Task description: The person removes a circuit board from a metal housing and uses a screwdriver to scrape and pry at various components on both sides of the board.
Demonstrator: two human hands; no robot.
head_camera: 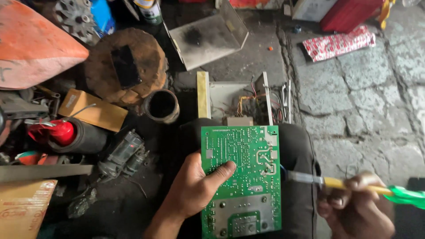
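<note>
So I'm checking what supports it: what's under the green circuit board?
The green circuit board rests on a dark-trousered knee, steadied by the left hand. Its underside is hidden.

The stone-paved floor point(363, 110) was grimy and cracked. An open metal casing point(234, 99) with loose wires lay at its middle, a bent grey metal sheet point(208, 37) beyond it, a red-and-white wrapper point(338, 43) toward the far right, and a short dark pipe section point(162, 105) to the casing's left.
</note>
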